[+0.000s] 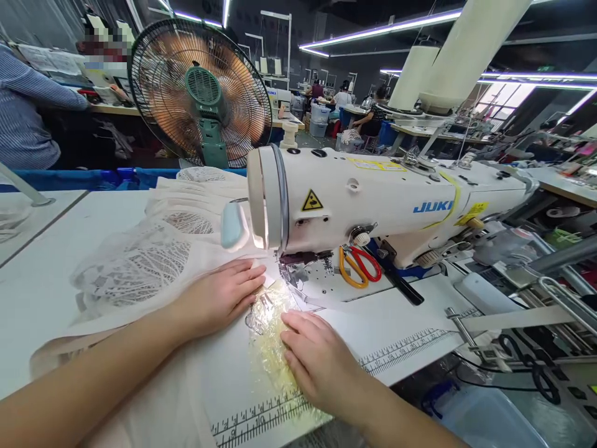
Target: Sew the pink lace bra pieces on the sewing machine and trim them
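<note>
My left hand (219, 295) lies flat with fingers stretched out on cream fabric (153, 292), just left of the needle area. My right hand (317, 361) rests palm down on a shiny yellowish strip of material (268, 323) that runs toward the presser foot (291, 270) of a white JUKI sewing machine (373, 199). Both hands press cloth onto the white table (410, 330). A pile of white lace pieces (140, 261) lies behind my left hand.
Scissors with orange and red handles (359, 264) lie on the machine bed. A large green fan (200, 93) stands behind the table. Printed rulers (405, 348) mark the table's front edge. A person in a striped shirt (23, 106) sits at far left; other workers sit far back.
</note>
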`<action>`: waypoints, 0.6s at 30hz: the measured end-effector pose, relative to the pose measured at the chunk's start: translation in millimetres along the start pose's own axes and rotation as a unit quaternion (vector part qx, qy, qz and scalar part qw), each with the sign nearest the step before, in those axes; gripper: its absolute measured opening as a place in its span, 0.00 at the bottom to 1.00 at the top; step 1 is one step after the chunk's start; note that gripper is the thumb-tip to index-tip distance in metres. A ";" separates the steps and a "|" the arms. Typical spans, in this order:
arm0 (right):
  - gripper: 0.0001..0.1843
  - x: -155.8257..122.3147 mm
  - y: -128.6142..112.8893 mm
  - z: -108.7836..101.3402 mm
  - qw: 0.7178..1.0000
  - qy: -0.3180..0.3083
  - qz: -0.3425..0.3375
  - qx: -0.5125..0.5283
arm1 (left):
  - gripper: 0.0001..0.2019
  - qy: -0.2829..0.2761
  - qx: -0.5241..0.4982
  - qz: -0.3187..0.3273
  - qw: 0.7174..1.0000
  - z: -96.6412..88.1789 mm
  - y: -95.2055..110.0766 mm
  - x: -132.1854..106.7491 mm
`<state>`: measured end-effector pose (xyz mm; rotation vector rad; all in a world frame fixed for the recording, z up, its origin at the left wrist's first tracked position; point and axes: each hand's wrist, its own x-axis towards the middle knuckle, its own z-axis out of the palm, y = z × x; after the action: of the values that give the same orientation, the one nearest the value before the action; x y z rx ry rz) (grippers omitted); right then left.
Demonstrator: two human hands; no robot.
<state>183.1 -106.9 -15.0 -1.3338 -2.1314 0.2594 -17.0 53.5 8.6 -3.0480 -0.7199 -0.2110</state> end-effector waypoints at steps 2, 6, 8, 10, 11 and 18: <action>0.14 -0.1 0.7 1.0 1.000 0.014 -0.007 -0.006 | 0.23 -0.002 -0.002 -0.006 1.000 0.3 -2.6 1.1; 0.13 1.4 -4.4 -0.1 0.999 0.039 -0.028 -0.025 | 0.23 -0.022 0.023 -0.018 0.999 -0.1 -6.2 4.0; 0.12 2.4 -15.3 3.8 0.996 0.063 -0.046 -0.037 | 0.22 -0.035 0.046 -0.023 0.998 -1.9 -7.2 6.4; 0.09 2.9 -33.0 16.4 0.992 0.095 -0.076 -0.039 | 0.22 -0.042 0.072 -0.028 0.996 -4.4 -7.0 9.2; 0.08 3.0 -43.7 26.2 0.989 0.105 -0.093 -0.037 | 0.21 -0.043 0.085 -0.031 0.995 -5.8 -6.0 10.3; 0.10 1.7 -101.0 88.9 0.982 0.010 -0.101 -0.160 | 0.21 0.002 0.179 -0.070 0.981 -24.6 24.7 -23.4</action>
<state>54.9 -140.3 -38.7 -1.2700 -2.3412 -0.1868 -30.0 20.2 30.6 -2.6596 -0.8667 -0.0767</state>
